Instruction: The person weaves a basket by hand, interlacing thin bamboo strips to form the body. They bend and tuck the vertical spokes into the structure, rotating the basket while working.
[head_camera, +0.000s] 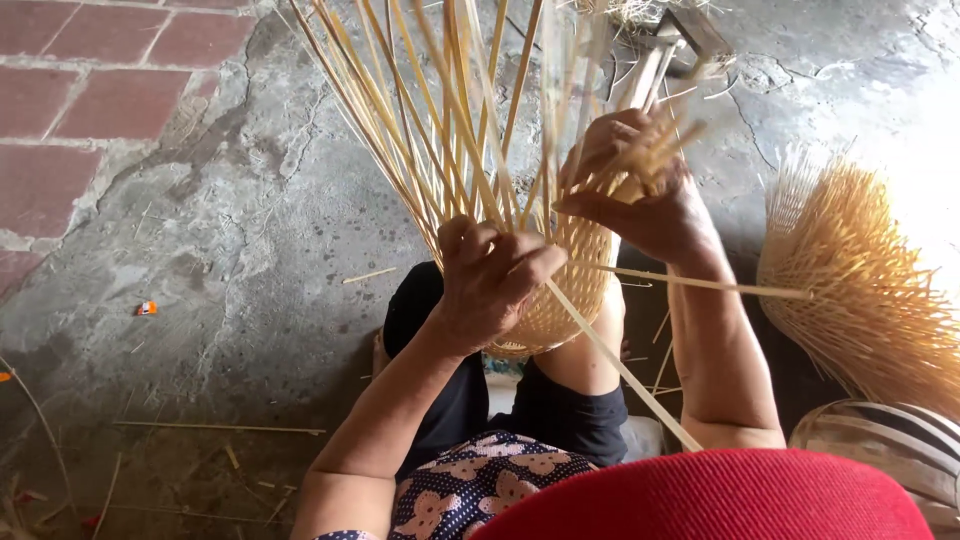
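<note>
The half-woven basket (560, 290) rests on the person's knee, its loose strips (430, 110) fanning up beyond the fingers. The left hand (490, 280) is closed, pinching a long strip (620, 365) against the woven wall. The right hand (640, 190) grips a bunch of uprights. Weaving well likely means keeping the strip taut and pressed down snugly.

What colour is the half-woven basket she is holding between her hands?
The half-woven basket is pale straw yellow, its loose strips the same shade; the head view shows it.
</note>
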